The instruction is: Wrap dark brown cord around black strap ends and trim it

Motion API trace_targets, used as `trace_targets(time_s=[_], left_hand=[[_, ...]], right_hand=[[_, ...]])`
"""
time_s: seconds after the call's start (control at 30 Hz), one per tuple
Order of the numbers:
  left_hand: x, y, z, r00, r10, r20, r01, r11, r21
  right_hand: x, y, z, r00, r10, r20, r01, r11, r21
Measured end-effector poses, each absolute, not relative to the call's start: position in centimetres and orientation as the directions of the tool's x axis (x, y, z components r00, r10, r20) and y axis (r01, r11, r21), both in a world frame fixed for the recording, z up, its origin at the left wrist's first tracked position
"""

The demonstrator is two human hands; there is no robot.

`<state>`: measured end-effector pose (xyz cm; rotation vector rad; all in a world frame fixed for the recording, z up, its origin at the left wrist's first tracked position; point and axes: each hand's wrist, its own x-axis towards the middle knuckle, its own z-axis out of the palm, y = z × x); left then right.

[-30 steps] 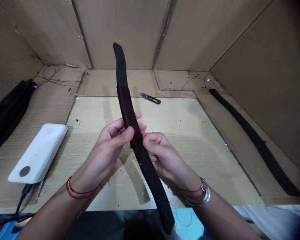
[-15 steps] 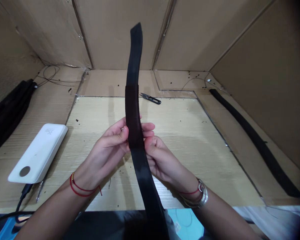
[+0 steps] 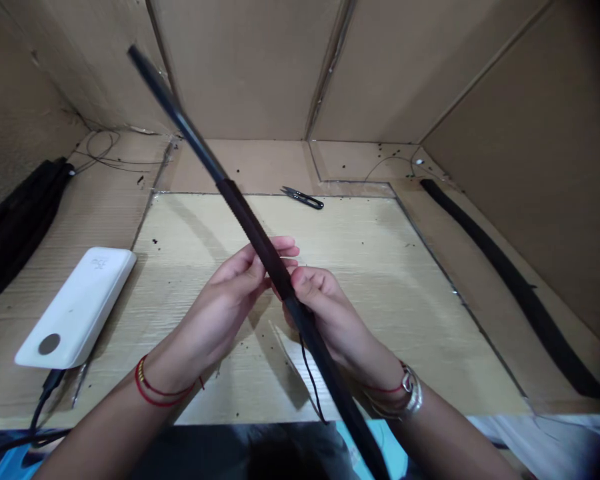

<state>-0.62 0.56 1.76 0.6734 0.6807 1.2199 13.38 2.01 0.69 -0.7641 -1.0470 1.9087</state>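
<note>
A long black strap (image 3: 199,145) with a dark brown, ridged-edged sleeve (image 3: 251,225) around its middle slants from upper left to lower right, edge toward me. My left hand (image 3: 230,287) holds the sleeve, thumb on the near side and fingers reaching behind. Just below, my right hand (image 3: 330,307) grips the strap near the sleeve's lower end, with thumb and curled fingers together. A thin dark cord (image 3: 307,367) dangles under my right hand. The strap hides some of both hands' fingertips.
Small black thread snips (image 3: 303,198) lie at the back of the pale board (image 3: 380,267). At left are a white power bank (image 3: 77,307) with a cable and a dark cloth bundle (image 3: 20,220). Another black strap (image 3: 510,280) lies on the right. Cardboard walls (image 3: 250,67) enclose the back.
The strap has turned from its flat face to its edge, and its top end has swung left. The dangling cord has come into view. Both hands stay near the same place.
</note>
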Motion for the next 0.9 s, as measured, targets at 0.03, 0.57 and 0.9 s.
trace_targets(time_s=[0.03,0.57,0.9], left_hand=[[-0.55,0.46,1.78,0.178,0.979,-0.101,-0.572,0.187,0.799],[-0.6,0.52,2.35,0.124,0.986,-0.109,-0.554,0.16,0.817],[-1.06,0.43,1.97,0.36,0.929,-0.088,-0.713,0.335,0.616]], right_hand=[[13.35,2.02,0.67,-0.472,0.873,-0.122,-0.345,-0.31,-0.886],[13.18,2.15,-0.07,-0.489,0.863,-0.129,-0.348,-0.329,-0.878],[13.43,2.11,0.04,-0.624,0.773,-0.112,-0.369,-0.418,-0.83]])
